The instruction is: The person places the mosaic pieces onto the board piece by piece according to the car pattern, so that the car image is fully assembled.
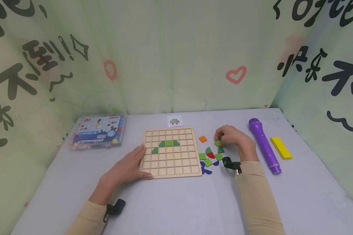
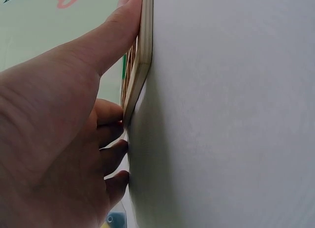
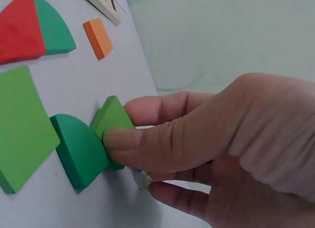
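Observation:
My left hand (image 1: 126, 168) rests against the left side of a wooden grid board (image 1: 170, 163), thumb at its near-left corner and fingers along the edge. Set in the grid are a light green square (image 1: 169, 143) and dark green quarter-circle tiles (image 1: 155, 150). To the right of the board, my right hand (image 1: 233, 136) pinches a light green square tile (image 3: 115, 112) between thumb and finger. A dark green quarter-circle tile (image 3: 81, 149) lies right beside it, next to another light green square tile (image 3: 24, 129).
Loose red (image 1: 210, 155), blue (image 1: 208, 171) and orange tiles (image 1: 203, 139) lie right of the board. A small pattern card (image 1: 175, 121) sits behind it. A plastic box (image 1: 98, 132) stands at back left; a purple microphone-shaped object (image 1: 264, 145) and a yellow block (image 1: 281, 148) lie at right.

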Demonstrator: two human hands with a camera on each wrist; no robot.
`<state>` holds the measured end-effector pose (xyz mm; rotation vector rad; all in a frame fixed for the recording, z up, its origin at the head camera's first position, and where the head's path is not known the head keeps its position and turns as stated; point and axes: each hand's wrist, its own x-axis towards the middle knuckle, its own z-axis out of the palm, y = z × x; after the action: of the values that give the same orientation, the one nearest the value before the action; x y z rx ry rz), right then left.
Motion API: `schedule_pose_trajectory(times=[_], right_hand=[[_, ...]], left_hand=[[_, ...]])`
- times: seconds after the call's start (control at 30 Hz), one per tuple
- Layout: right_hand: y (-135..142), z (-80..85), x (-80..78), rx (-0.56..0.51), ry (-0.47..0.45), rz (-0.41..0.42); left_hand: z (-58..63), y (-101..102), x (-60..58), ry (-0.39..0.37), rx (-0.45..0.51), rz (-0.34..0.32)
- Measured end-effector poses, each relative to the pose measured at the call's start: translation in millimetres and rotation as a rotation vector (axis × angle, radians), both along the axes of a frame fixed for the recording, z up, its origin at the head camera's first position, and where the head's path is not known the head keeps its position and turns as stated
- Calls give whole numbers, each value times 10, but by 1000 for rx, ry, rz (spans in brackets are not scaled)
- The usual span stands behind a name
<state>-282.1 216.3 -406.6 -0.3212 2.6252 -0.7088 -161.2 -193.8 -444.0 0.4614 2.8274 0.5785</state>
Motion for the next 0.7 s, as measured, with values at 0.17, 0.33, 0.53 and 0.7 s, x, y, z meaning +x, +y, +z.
schedule_pose_trajectory(times=[0.17,0.33,0.53,0.7], right_hand=[[-53,46,33,-1,7,-36],[-147,100,39,-44,58,-52],[-338,133,27,-138,127,12],[-581,78,34,-213,129,47]], left_hand=[[1,-3,4,-8,1,2],[-3,-1,-1,-7,2,1],[-11,-2,-3,1,-3,-1],[-7,-5,4,-1,-4,0]])
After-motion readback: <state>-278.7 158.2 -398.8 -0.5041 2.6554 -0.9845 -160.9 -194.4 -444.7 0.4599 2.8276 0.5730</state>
